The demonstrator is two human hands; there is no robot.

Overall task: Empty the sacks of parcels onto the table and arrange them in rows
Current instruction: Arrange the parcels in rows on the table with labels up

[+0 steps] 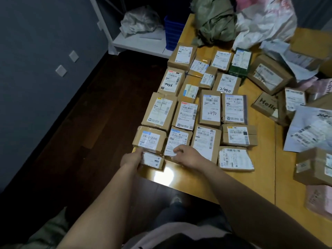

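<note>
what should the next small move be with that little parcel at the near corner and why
Likely slide the small parcel snug against the box behind it, then let go. The left hand grips its left end. It lies askew at the table's near-left corner, close to the edge, while the other parcels sit in tight rows.

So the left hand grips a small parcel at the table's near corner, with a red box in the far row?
Not red: the head view shows that box is green. The left hand does grip the small parcel there.
</note>
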